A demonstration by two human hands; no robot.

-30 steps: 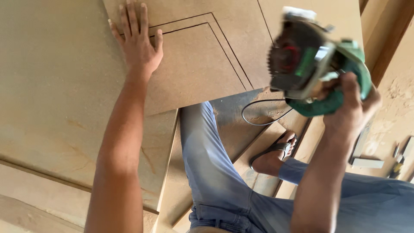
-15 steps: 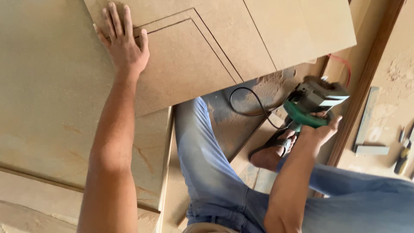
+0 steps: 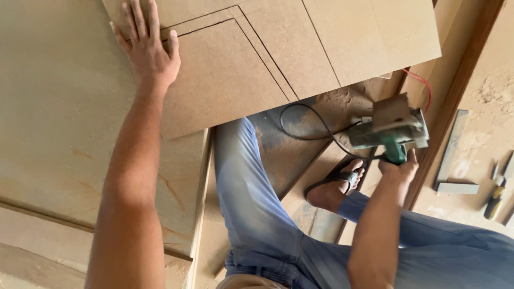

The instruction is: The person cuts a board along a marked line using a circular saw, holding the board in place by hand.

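Looking down from a head-worn camera, the person's left hand [image 3: 150, 51] lies flat, fingers spread, on a brown fibreboard panel [image 3: 257, 59] marked with thin dark rectangular lines. The panel rests across a larger pale board [image 3: 59, 118] and overhangs the person's legs in blue jeans [image 3: 251, 203]. The right hand [image 3: 399, 168] is clamped around the handle of a green power saw [image 3: 391, 128], held low over the dusty floor [image 3: 321, 112], just beside the sandalled foot [image 3: 337, 187] and well apart from the panel. A black cord [image 3: 305, 120] loops from the saw. A metal square [image 3: 450, 160] and small hand tools [image 3: 495, 195] lie on the ground at right.

To do this well, the flat hand should probably keep steady pressure on the panel, clear of the marked lines, with the cord kept away from the blade.

Compared with half a second ago, the saw sits lower and nearer the foot; a second ago it was raised high beside the panel. The left hand has stayed pressed in place.
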